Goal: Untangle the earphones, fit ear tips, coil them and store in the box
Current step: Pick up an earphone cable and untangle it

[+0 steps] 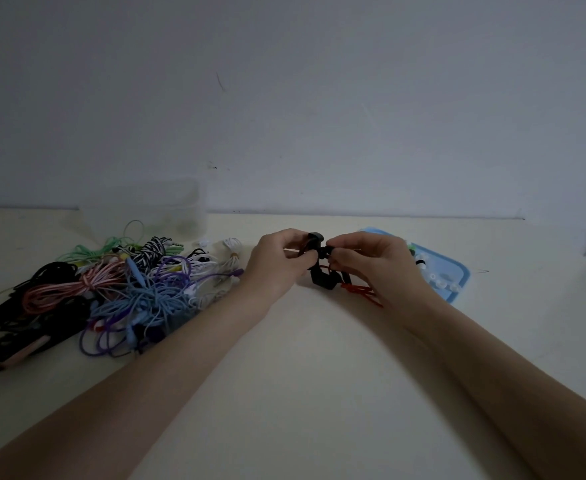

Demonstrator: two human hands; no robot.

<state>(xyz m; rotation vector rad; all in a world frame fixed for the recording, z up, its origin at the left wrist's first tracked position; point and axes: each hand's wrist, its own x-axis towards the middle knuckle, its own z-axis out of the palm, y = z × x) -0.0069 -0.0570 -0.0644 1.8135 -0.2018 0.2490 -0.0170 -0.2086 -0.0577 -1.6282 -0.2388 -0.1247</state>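
Note:
My left hand [277,261] pinches a black earbud [315,238] held just above the table. My right hand [371,263] pinches a small black piece [325,251] pressed against that earbud; I cannot tell whether it is an ear tip. A second black earbud [322,279] of the same pair hangs below, and its red cable [360,292] trails onto the table under my right hand. A clear plastic box [153,209] stands at the back left by the wall.
A big tangle of earphones [111,289] in black, pink, blue, purple, green and striped cables covers the table's left side. A coiled white pair [233,252] lies near my left hand. A blue tray [457,271] with small white ear tips sits behind my right hand.

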